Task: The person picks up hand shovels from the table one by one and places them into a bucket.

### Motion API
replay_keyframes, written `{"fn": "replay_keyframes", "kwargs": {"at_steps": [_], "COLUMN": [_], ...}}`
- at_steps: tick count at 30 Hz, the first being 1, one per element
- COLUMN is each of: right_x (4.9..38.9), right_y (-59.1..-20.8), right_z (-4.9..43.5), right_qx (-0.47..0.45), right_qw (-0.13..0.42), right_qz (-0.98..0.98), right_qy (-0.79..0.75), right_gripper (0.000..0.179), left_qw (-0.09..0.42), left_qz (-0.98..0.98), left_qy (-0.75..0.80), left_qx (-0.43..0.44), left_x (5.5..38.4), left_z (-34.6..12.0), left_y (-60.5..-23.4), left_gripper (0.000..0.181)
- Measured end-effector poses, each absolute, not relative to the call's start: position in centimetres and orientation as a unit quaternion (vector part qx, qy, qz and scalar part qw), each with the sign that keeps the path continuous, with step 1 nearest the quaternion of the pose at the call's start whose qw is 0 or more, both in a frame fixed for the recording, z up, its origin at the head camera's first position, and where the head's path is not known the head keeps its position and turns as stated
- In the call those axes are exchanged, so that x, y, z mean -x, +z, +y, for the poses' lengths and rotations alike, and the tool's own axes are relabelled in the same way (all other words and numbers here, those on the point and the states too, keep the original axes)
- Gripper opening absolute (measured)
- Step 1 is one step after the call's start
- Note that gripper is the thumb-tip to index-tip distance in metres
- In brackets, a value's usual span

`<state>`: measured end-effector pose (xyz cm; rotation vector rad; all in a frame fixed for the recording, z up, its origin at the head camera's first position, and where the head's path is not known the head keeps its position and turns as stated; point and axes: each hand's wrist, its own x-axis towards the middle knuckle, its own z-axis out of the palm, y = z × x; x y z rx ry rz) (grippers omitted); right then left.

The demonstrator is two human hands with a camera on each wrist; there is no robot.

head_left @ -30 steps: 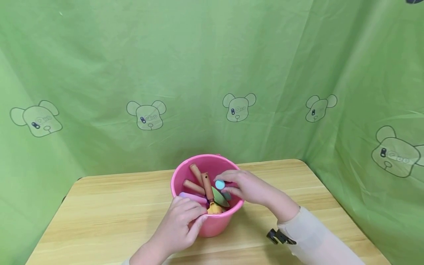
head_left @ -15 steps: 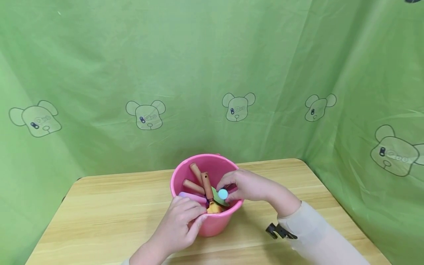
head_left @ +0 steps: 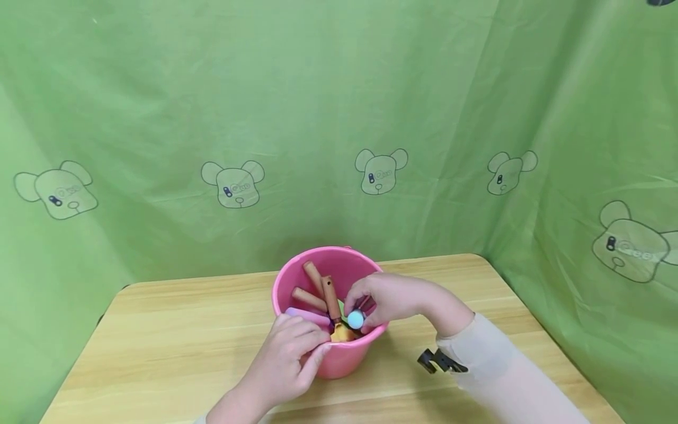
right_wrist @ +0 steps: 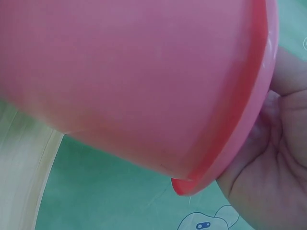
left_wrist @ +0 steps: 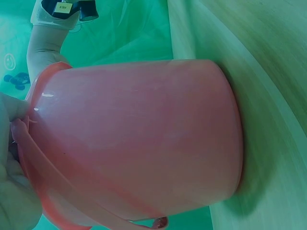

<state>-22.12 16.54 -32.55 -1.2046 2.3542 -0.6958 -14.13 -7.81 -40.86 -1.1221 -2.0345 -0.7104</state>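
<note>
A pink bucket stands on the wooden table. My left hand grips its near rim, thumb outside and fingers over the edge. Inside the rim at the right, my right hand pinches a thing with a light-blue round end; the rest of it is hidden. In the bucket lean several brown wooden handles, one joined to a yellow scoop-like head. A purple piece lies near my left fingers. Part of a green piece shows behind the light-blue end.
The bucket's pink carrying handle hangs down its outer side in the left wrist view. Table surface extends to both sides. Green cloth with bear drawings hangs behind and at the sides. A black device is strapped at my right sleeve.
My right hand has gone lower into the bucket, bringing the light-blue end down and toward me over the green piece. My left hand stays on the rim.
</note>
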Motion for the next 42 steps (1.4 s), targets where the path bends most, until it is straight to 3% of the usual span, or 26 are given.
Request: {"fn": "replay_keyframes", "kwargs": {"at_steps": [20, 42], "right_x": [21.89, 21.34], "right_y": [-32.74, -32.97], "right_z": [15.96, 15.97], "right_qx": [0.452, 0.447], "right_qw": [0.219, 0.191], "right_qz": [0.829, 0.845], "right_qy": [-0.247, -0.225], "right_gripper": [0.004, 0.007], "left_qw": [0.341, 0.345], "left_qz": [-0.788, -0.784], "left_qy": [-0.281, -0.282], "left_qx": [0.428, 0.433], "left_x": [13.98, 14.05], "left_z": [-7.81, -7.65], "left_y": [-40.85, -40.77], "left_gripper": [0.019, 0.018]}}
